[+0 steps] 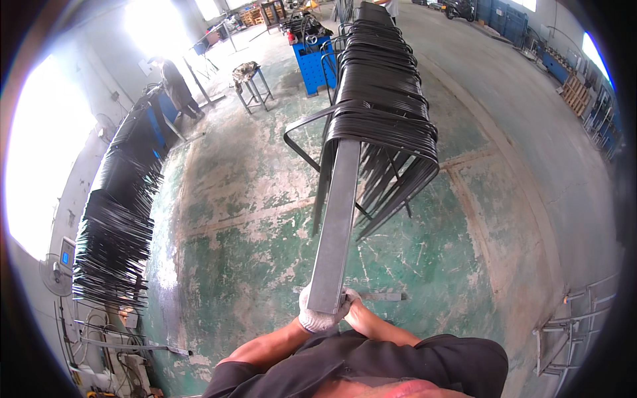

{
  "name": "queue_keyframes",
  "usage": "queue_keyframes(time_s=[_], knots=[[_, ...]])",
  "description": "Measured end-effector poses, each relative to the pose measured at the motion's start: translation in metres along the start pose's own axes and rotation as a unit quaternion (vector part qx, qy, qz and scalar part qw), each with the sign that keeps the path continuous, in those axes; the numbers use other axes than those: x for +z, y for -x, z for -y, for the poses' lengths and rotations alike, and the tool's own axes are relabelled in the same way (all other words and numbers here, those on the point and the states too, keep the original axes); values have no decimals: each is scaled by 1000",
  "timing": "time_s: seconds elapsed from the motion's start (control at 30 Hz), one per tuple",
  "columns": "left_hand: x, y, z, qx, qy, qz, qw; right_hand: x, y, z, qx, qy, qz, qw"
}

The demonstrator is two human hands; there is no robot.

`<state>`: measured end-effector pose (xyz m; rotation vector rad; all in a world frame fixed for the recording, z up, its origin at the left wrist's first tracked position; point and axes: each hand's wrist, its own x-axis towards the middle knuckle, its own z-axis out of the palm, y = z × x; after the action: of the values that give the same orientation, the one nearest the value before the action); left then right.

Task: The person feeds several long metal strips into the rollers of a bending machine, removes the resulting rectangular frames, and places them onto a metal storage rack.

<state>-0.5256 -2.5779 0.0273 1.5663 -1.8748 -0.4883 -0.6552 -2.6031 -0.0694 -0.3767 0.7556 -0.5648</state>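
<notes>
A long grey rectangular metal beam (334, 224) runs from my body outward, under a dense row of bent black metal bars (380, 119) that hang over it. At its near end, my left hand (318, 316), in a white knitted glove, is wrapped around the beam. My right hand (351, 296), also gloved, is at the beam's right side, partly hidden by it, so its exact grip cannot be told. One bent bar (303, 130) sticks out to the left of the row. A flat metal foot (383, 296) lies low behind my hands.
Another long row of black bars (117, 219) stands along the left wall, with a person (174, 87) near its far end. Beyond are a blue perforated machine stand (313, 64) and a cloth-topped metal stool (254, 87). Metal frames (570, 328) stand at lower right.
</notes>
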Motion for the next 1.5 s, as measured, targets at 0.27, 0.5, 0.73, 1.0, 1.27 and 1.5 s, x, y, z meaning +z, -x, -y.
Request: queue_keyframes(time_s=[0.27, 0.5, 0.73, 1.0, 1.27, 1.5], knots=[[92, 18, -25, -117, 178, 29, 977, -60, 84, 42, -127, 176, 146, 965], [58, 7, -37, -73, 209, 14, 975, -56, 84, 29, -98, 139, 110, 979], [-50, -22, 34, -59, 213, 32, 975, -140, -45, -49, 113, -311, -224, 917], [-166, -181, 242, -164, 415, -172, 878, 6, 107, 64, -412, -69, -361, 834], [-127, -394, 263, -196, 497, -165, 829, 148, 117, 82, -553, 327, -468, 607], [-65, -458, 154, -42, 522, -27, 852, 159, 93, 85, -586, 219, -500, 599]])
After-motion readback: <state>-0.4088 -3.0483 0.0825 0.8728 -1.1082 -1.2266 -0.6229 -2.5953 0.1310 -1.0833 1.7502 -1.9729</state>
